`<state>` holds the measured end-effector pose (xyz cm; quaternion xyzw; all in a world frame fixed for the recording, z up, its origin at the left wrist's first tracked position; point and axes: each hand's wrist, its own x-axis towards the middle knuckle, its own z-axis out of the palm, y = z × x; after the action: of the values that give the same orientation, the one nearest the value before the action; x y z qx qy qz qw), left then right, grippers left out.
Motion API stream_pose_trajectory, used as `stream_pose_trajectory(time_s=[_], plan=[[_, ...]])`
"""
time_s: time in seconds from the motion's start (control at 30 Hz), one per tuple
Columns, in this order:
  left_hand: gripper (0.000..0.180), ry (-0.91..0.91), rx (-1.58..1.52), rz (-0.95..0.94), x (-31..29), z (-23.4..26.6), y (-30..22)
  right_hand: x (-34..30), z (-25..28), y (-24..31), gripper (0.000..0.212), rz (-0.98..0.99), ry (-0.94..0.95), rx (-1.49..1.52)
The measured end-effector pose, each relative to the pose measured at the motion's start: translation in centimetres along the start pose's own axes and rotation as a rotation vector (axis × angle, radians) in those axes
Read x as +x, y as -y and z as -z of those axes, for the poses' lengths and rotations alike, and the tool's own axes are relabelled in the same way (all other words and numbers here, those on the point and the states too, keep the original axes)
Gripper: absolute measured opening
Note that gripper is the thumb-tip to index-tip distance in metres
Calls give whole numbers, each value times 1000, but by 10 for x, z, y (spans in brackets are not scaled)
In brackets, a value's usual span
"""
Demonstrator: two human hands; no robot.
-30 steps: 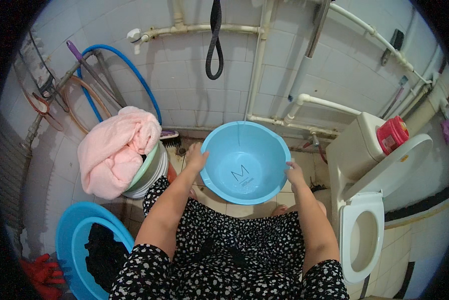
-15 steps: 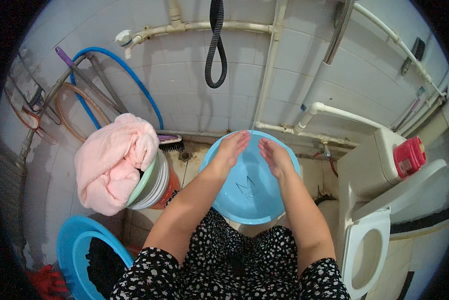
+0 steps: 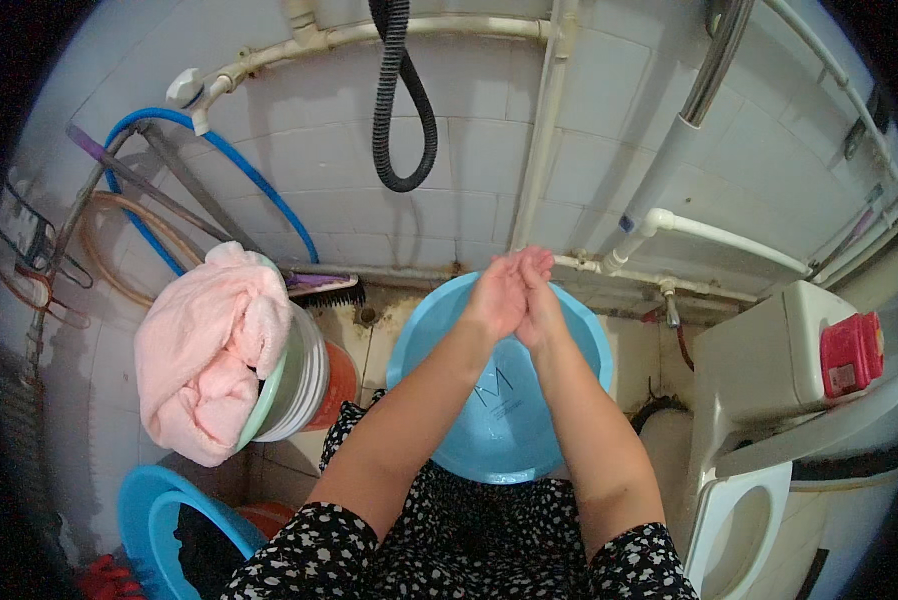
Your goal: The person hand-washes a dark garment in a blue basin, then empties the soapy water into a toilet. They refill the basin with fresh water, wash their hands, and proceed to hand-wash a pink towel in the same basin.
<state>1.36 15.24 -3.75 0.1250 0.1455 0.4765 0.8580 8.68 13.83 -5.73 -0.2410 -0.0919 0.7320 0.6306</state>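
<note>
A light blue plastic basin [image 3: 489, 440] sits low in front of me, with dark marks and a few wet spots on its bottom. Above its far half my left hand [image 3: 497, 298] and my right hand [image 3: 539, 302] are brought together, touching along their inner sides. Both palms are turned partly up and look wet. The fingers stretch away from me, slightly cupped, and overlap at the tips. I see no object in either hand; any water between them cannot be made out.
To the left, a pink fluffy cloth [image 3: 209, 350] lies over stacked buckets [image 3: 294, 395]. Nearer stands a blue tub [image 3: 144, 520] holding dark cloth. A brush [image 3: 329, 290] rests by the wall, where a black hose [image 3: 399, 110] hangs. At right is a toilet [image 3: 759, 350] with a red container [image 3: 851, 355].
My hands, held apart over the basin before, have come together and now touch. The view has shifted a little, so the basin and surroundings appear slightly lower.
</note>
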Motion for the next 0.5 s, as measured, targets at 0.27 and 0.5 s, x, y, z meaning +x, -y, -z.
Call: stream_pose_trajectory(time_s=[0.27, 0.5], plan=[[27, -395, 883, -273, 2, -1, 7, 0, 7, -28, 38, -139, 22, -58], [19, -363, 2613, -796, -1, 29, -12, -21, -35, -22, 47, -54, -176, -154]])
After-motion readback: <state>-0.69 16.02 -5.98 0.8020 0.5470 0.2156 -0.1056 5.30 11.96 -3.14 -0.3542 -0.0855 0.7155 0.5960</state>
